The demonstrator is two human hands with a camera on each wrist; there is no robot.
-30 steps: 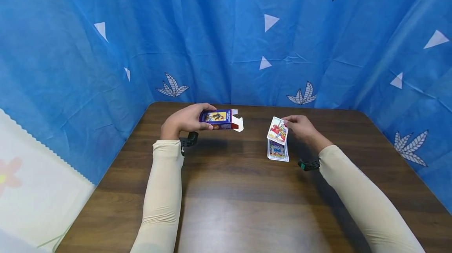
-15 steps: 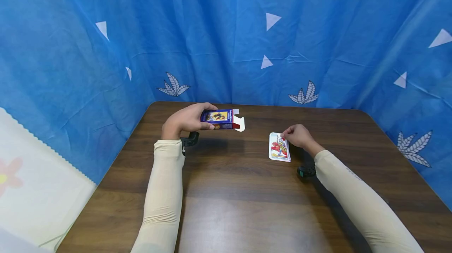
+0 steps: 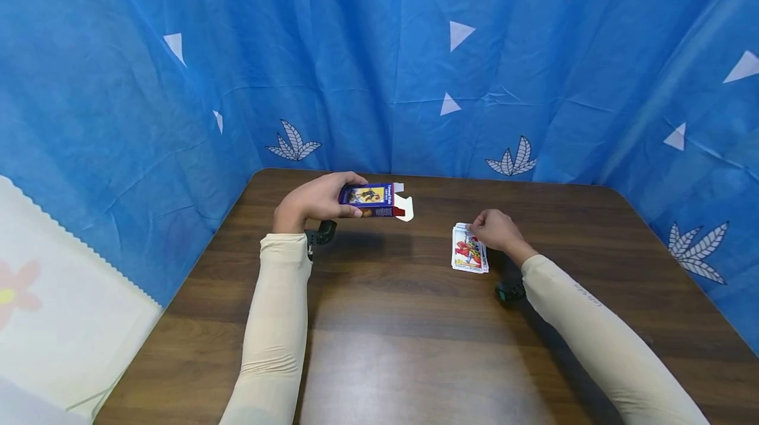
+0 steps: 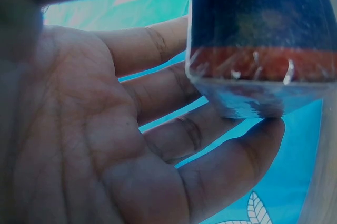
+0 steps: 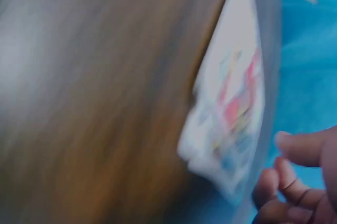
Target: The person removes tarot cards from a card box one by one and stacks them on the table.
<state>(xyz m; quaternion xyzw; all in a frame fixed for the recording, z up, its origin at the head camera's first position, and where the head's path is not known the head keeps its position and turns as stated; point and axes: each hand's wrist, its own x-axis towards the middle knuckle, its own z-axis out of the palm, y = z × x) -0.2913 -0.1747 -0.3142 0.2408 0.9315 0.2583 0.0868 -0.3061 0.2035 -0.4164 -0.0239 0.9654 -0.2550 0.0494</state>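
Glossy rect. card box (image 3: 370, 199) in left hand (image 3: 308, 202), flat card stack (image 3: 468, 255)

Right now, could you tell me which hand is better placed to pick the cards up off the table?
The right hand: its fingers already rest at the far end of the cards. The left hand is busy holding the open box across the table.
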